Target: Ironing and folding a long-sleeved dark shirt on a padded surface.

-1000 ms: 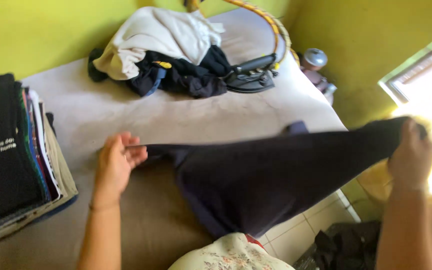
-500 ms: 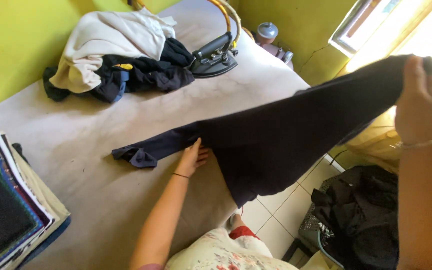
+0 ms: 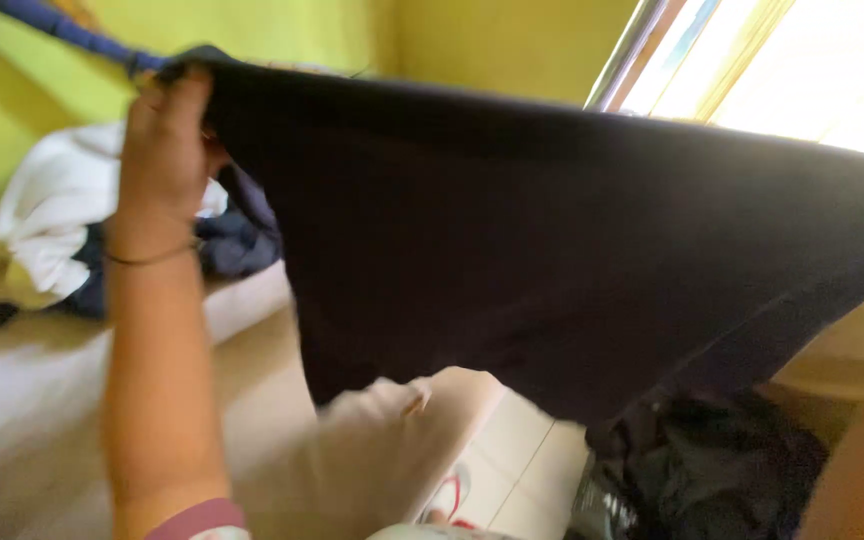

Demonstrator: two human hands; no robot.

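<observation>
We see the left hand (image 3: 164, 130) raised high at the upper left of the view, fingers curled shut and pinching the top edge of a dark cloth (image 3: 552, 250), probably a garment, though we cannot tell which kind. The cloth hangs in the air, lifted clear of the padded table (image 3: 42, 400) below, and spreads wide across the view; holding it by the top edge lets the rest drop flat, so it looks stretched out for straightening. Its long axis runs roughly left to right, from the left hand's grip toward the right edge of the view, sloping down a little on that side, with the lower hem hanging toward the near edge of the table and the floor (image 3: 512, 460). The right hand itself is out of view; only a strip of forearm (image 3: 862, 470) shows at the lower right corner, so we cannot tell its fingers, though the taut upper edge suggests that end is held too. A thin bracelet (image 3: 152, 258) sits on the left wrist. Behind the left arm, near the far left corner of the table, lies a pile of clothes (image 3: 42, 230), white on top and dark beneath, well apart from the held cloth. Under the cloth on the right, off the table's edge, a heap of black fabric (image 3: 722, 480) sits on the floor, perhaps in a basket; too blurred to say. A bright window (image 3: 792, 60) is at the upper right, against yellow-green walls.
</observation>
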